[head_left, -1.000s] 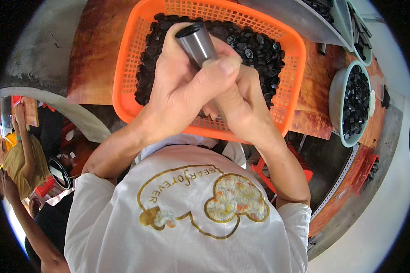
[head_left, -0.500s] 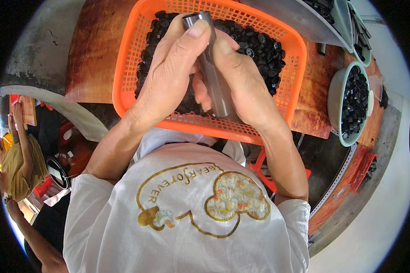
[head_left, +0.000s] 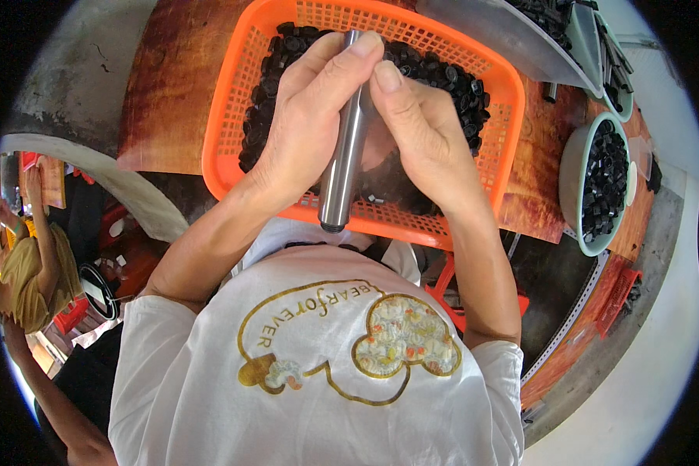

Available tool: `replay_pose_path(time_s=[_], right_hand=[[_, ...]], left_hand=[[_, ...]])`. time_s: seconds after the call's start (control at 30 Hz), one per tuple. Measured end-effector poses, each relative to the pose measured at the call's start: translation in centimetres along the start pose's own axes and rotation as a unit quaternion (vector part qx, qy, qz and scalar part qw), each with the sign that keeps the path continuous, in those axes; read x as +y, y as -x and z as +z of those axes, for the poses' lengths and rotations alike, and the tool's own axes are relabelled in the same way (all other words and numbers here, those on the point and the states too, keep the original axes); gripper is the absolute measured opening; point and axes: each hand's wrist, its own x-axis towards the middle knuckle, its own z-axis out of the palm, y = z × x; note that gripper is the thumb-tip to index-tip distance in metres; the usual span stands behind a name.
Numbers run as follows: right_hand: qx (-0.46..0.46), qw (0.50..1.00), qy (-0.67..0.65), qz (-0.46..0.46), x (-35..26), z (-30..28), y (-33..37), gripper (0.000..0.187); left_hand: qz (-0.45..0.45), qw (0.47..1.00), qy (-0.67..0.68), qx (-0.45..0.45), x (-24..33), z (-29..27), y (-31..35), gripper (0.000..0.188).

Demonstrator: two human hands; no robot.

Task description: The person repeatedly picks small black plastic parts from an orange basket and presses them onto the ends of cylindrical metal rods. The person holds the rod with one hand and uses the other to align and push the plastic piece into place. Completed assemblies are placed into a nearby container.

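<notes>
A shiny metal tube (head_left: 342, 159) hangs slanted over an orange basket, its lower end threaded and dark. My left hand (head_left: 307, 116) is closed around its upper part, the thumb lying near the top. Close by on the right, my right hand (head_left: 431, 136) has its thumb beside the tube and the left fingertips. Its other fingers are smeared and partly hidden, so I cannot make out its grip. Beneath both hands, many small black plastic caps (head_left: 443, 74) fill the orange basket (head_left: 507, 116).
A pale green bowl (head_left: 571, 182) of black parts stands at the right. At the upper right is a grey tray (head_left: 512, 35), with a short metal tube (head_left: 551, 92) beside it on the wooden table (head_left: 163, 101). Another person (head_left: 35, 272) is at the far left.
The tube has swung so its lower end points left and down, clear of my right palm. My right hand has shifted right, away from the tube's lower part.
</notes>
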Motion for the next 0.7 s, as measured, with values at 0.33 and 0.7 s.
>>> replay_pose_path(time_s=[0.33, 0.7], right_hand=[[-0.036, 0.999, 0.025, 0.029, -1.4, -0.7, 0.0, 0.034], [0.037, 0.905, 0.419, -0.066, 1.2, -3.7, 1.5, 0.018]], left_hand=[[0.013, 1.0, 0.012, -0.005, 0.0, -0.3, -0.2, 0.028], [-0.045, 0.998, -0.002, 0.053, 0.4, -1.1, -0.2, 0.039]])
